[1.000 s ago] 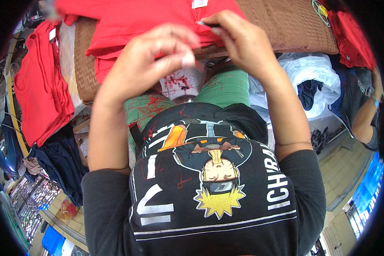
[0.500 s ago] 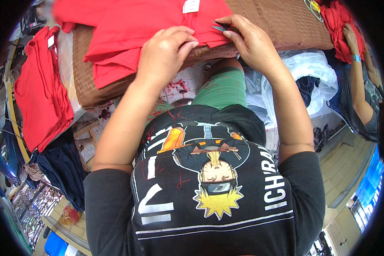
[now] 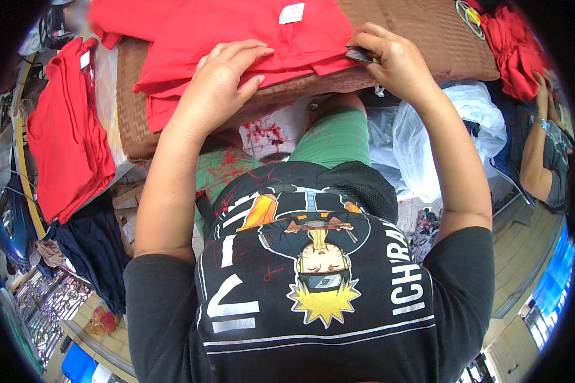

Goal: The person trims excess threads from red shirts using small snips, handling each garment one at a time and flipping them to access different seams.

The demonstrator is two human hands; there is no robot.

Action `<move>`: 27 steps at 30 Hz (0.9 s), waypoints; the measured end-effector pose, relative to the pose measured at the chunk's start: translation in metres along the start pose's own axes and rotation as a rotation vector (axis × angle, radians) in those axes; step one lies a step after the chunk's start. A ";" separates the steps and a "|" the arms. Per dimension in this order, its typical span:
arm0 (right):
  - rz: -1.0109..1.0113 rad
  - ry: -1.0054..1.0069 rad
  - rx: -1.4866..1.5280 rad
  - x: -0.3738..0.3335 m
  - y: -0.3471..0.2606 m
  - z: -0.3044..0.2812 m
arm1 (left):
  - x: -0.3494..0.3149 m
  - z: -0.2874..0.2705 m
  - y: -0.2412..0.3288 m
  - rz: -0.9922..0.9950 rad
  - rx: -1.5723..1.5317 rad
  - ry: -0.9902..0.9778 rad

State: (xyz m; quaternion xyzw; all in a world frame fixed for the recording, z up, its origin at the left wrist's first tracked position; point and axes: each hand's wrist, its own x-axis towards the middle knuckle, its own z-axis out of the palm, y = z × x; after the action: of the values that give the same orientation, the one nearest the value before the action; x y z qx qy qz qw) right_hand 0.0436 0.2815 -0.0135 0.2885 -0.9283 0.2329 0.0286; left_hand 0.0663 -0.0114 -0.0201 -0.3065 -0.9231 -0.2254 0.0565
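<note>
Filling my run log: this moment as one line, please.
left hand: on red garment | right hand: holding snips | red garment: on brown cloth

The left hand [image 3: 220, 83], blurred a second ago and with thumb and fingertips drawn together half a second ago, now lies with its fingers spread on the folded red fabric garment [image 3: 236, 38]. The right hand [image 3: 399, 64] is farther right, leaving a wider gap between the hands, and less of the blades shows on its small dark metal snips [image 3: 362, 55]. At far right, a co-worker's hand [image 3: 543, 96] is lower on the crumpled red cloth bundle [image 3: 514, 54] than half a second ago.
</note>
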 end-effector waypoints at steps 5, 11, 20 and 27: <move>0.102 0.012 0.354 0.003 0.005 -0.017 | 0.006 0.001 -0.007 -0.043 0.214 0.091; 0.091 0.096 0.644 -0.004 0.027 -0.029 | 0.005 -0.032 -0.025 -0.218 -0.300 0.287; 0.311 0.209 0.158 0.006 0.000 0.002 | 0.007 -0.022 -0.023 -0.287 -0.031 0.257; 0.167 0.205 0.226 0.023 -0.029 0.013 | 0.036 0.005 0.015 -0.090 -0.190 0.322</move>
State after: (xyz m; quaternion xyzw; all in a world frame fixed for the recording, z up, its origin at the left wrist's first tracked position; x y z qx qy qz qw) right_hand 0.0418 0.2426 -0.0088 0.1866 -0.9091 0.3656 0.0711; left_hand 0.0465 0.0207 -0.0097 -0.2289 -0.8893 -0.3602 0.1642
